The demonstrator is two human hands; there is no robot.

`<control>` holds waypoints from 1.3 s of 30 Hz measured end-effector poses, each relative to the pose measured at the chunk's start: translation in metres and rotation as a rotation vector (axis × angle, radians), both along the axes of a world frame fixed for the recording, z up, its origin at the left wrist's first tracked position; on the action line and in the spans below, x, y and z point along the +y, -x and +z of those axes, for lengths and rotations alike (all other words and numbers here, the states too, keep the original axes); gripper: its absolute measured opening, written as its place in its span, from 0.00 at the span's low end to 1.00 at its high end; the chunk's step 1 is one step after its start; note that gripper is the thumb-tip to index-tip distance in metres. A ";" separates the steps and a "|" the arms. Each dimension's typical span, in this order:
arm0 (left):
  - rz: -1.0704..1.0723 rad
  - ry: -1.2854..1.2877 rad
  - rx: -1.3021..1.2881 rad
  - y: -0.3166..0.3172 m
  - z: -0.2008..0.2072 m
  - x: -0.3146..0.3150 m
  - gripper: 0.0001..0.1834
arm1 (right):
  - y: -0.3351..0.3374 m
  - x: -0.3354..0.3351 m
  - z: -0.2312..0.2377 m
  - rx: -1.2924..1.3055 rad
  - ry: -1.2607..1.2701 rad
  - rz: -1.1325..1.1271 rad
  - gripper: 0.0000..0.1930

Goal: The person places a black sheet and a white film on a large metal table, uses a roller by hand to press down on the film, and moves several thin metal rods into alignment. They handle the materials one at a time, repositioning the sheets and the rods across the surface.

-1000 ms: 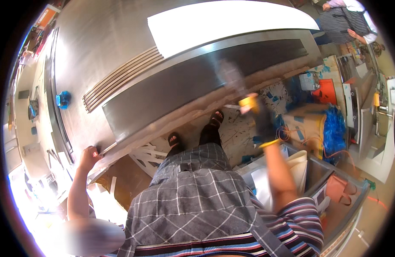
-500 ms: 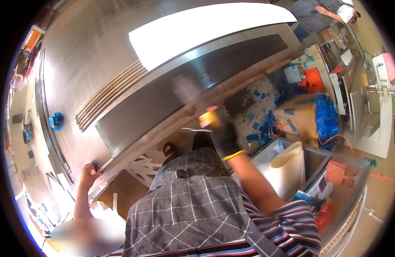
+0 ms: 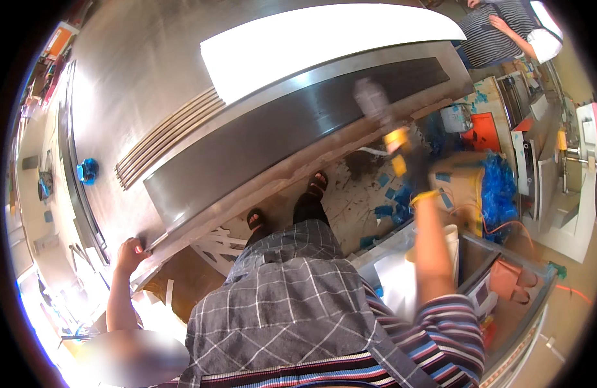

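Note:
A long dark strip point(image 3: 298, 129) with a grey border lies along the near edge of the metal table point(image 3: 143, 84). Over its right part my right hand point(image 3: 412, 161), in a black glove with a yellow cuff, grips a tool point(image 3: 373, 100) with a broad greyish end. Motion smears the tool, so its kind and whether it touches the strip are unclear. My left hand point(image 3: 131, 254) is bare, its fingers curled at the table's near left corner, beside the strip's left end. What it pinches is too small to make out.
Behind the strip lie a white sheet point(image 3: 324, 45) and several thin rods point(image 3: 172, 139). A blue roll point(image 3: 87, 171) sits at left. Right of me stand a bin point(image 3: 470, 258), a cardboard box point(image 3: 457, 178) and blue plastic point(image 3: 499, 187). Another person point(image 3: 499, 32) stands far right.
My right hand and the tool have swept to the right and away along the strip. My left hand stays at the corner. My feet show more fully now.

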State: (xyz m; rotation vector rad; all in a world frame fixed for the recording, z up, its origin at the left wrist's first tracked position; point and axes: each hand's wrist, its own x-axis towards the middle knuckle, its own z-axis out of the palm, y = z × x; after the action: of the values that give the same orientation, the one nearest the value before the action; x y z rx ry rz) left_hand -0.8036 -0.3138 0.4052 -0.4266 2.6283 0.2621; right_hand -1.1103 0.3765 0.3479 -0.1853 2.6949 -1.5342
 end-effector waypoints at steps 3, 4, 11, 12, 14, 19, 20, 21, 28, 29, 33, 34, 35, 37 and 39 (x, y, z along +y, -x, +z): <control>0.010 -0.046 0.008 0.001 -0.005 -0.009 0.20 | -0.102 -0.151 0.012 -0.134 0.127 0.338 0.22; 0.019 -0.056 0.010 -0.001 -0.007 -0.011 0.20 | -0.127 -0.201 0.030 -0.108 0.143 0.477 0.23; 0.061 -0.095 -0.062 0.012 -0.019 -0.028 0.20 | -0.168 -0.366 0.055 -0.175 -0.197 0.857 0.20; 0.051 -0.096 -0.022 -0.011 -0.037 -0.047 0.21 | -0.169 -0.348 0.051 -0.161 -0.109 0.734 0.21; 0.051 -0.097 0.005 -0.019 -0.039 -0.043 0.22 | -0.159 -0.283 0.040 -0.122 0.019 0.471 0.22; 0.141 -0.213 -0.028 -0.037 -0.060 -0.068 0.20 | -0.030 -0.102 0.021 -0.038 0.077 -0.257 0.24; 0.163 -0.229 -0.042 -0.033 -0.068 -0.076 0.19 | -0.001 -0.068 0.014 -0.035 0.013 -0.343 0.24; 0.137 -0.183 -0.090 -0.021 -0.063 -0.071 0.19 | 0.026 -0.032 0.006 -0.038 -0.054 -0.435 0.23; 0.127 0.121 -0.280 -0.005 -0.019 -0.031 0.17 | -0.014 -0.011 0.016 0.066 -0.047 -0.280 0.22; 0.107 0.112 -0.253 -0.003 -0.021 -0.032 0.17 | -0.031 -0.015 0.009 0.128 -0.117 -0.162 0.24; 0.163 0.141 -0.266 -0.005 -0.024 -0.030 0.17 | -0.047 -0.022 0.020 -0.080 -0.273 -0.003 0.31; 0.174 0.152 -0.280 -0.012 -0.027 -0.035 0.17 | -0.037 -0.009 0.015 -0.102 -0.212 -0.100 0.30; 0.184 0.163 -0.292 -0.014 -0.030 -0.038 0.17 | -0.022 0.011 0.005 -0.121 -0.150 -0.199 0.29; 0.187 0.196 -0.330 -0.014 -0.035 -0.040 0.16 | 0.031 0.059 0.000 0.015 -0.185 -0.365 0.31; 0.154 0.226 -0.353 -0.011 -0.038 -0.047 0.16 | 0.089 0.127 -0.021 0.075 -0.276 -0.585 0.34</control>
State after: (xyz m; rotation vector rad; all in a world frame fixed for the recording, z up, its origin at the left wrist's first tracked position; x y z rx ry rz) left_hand -0.7923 -0.3610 0.3668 -0.6856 2.2872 -0.0603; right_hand -1.1995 0.5040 0.3268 0.6162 3.1552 -1.2285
